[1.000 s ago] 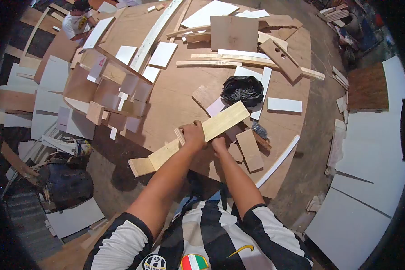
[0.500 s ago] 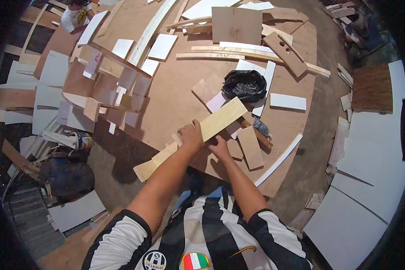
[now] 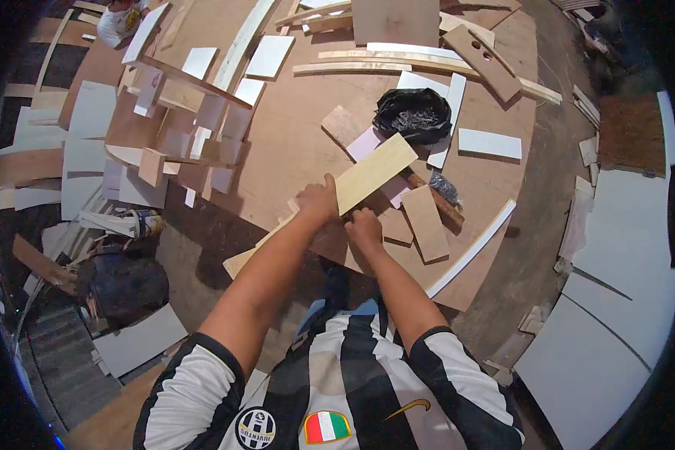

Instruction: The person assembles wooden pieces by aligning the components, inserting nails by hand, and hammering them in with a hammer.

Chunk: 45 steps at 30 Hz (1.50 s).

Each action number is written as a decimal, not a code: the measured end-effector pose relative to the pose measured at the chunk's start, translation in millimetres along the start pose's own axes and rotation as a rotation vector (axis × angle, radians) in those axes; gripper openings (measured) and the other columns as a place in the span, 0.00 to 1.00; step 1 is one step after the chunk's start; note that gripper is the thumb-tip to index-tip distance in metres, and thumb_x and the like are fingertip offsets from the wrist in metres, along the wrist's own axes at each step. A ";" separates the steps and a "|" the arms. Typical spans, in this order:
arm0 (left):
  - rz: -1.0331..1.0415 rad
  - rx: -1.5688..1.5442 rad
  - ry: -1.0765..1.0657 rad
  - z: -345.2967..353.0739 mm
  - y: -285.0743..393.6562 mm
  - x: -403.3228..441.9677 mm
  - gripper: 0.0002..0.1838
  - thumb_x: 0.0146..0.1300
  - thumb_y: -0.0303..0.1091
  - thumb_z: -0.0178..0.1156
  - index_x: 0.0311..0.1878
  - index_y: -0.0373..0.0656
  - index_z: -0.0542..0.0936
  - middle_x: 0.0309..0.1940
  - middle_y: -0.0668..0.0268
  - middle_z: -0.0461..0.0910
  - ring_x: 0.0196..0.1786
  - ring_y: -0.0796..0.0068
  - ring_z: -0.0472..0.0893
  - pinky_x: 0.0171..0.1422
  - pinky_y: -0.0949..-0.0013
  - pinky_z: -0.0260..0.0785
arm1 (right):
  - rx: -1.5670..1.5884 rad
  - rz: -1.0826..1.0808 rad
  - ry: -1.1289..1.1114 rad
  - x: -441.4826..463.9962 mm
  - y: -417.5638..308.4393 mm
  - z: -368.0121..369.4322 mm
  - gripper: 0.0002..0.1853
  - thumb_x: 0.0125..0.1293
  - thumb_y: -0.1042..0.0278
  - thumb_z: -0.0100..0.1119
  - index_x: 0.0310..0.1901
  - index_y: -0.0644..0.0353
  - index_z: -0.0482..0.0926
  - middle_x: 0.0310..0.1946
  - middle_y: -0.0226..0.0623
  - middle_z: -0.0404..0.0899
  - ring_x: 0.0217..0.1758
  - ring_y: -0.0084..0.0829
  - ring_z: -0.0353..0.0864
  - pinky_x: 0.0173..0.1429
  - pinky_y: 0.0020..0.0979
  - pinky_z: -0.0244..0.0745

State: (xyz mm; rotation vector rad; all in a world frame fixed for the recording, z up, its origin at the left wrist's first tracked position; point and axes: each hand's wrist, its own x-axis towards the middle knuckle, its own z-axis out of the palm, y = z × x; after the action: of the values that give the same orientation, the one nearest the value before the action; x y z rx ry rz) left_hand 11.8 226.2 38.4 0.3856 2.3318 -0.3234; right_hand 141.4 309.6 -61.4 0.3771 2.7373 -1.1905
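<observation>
My left hand (image 3: 319, 200) grips a pale wooden board (image 3: 375, 172) that lies slantwise over the near side of the table. Its thumb side rests on the wood, and my forearm covers part of the lower end. Close to the board's near edge, my right hand (image 3: 364, 229) has its fingers curled together; what they hold, if anything, is hidden. Just right of that hand are a small brown wood block (image 3: 396, 226) and a longer tan block (image 3: 425, 223). Beyond the board sits a black plastic bag (image 3: 412, 112) with many small metal fasteners inside.
A wooden frame with compartments (image 3: 176, 150) stands at the table's left. Long wood strips (image 3: 390, 58) and a board with holes (image 3: 484, 64) lie farther back. White panels (image 3: 607, 315) are on the right. Another person (image 3: 120, 22) is at the far left.
My right hand has drawn its fingers in and moved up against the board's near edge. My left hand stays on the board. The view has shifted slightly.
</observation>
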 end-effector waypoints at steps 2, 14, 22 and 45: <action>-0.005 -0.014 0.007 -1.5 1.6 2.3 0.62 0.43 0.49 0.78 0.76 0.38 0.50 0.58 0.44 0.77 0.61 0.45 0.77 0.63 0.31 0.68 | -0.014 -0.004 -0.004 1.1 0.1 -1.4 0.11 0.55 0.64 0.63 0.37 0.62 0.81 0.39 0.48 0.79 0.48 0.48 0.79 0.53 0.47 0.78; 0.026 0.038 0.037 1.2 -3.6 7.4 0.59 0.41 0.52 0.80 0.70 0.34 0.57 0.53 0.48 0.82 0.57 0.50 0.82 0.59 0.47 0.75 | -0.062 -0.113 0.217 -0.1 6.3 23.2 0.09 0.52 0.65 0.65 0.31 0.59 0.79 0.35 0.42 0.79 0.43 0.44 0.80 0.48 0.43 0.79; 0.092 0.123 -0.058 -14.2 -10.3 0.8 0.67 0.40 0.59 0.79 0.77 0.38 0.50 0.61 0.46 0.77 0.65 0.45 0.75 0.71 0.32 0.58 | -0.058 -0.132 0.364 -1.0 3.8 34.2 0.08 0.49 0.69 0.65 0.28 0.59 0.76 0.32 0.43 0.76 0.38 0.46 0.79 0.42 0.44 0.80; 0.137 -1.260 0.957 197.4 38.4 -114.4 0.22 0.59 0.33 0.66 0.55 0.35 0.75 0.45 0.53 0.78 0.48 0.57 0.79 0.54 0.58 0.72 | -0.193 -0.275 0.087 4.5 26.4 -1.4 0.18 0.53 0.57 0.70 0.36 0.61 0.75 0.36 0.48 0.78 0.41 0.51 0.81 0.42 0.48 0.78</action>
State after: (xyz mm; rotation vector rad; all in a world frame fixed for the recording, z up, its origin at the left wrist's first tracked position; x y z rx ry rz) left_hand 228.7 174.0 -22.5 0.0203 2.7629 1.6526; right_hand 144.4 328.7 -79.9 0.0313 3.0214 -0.9691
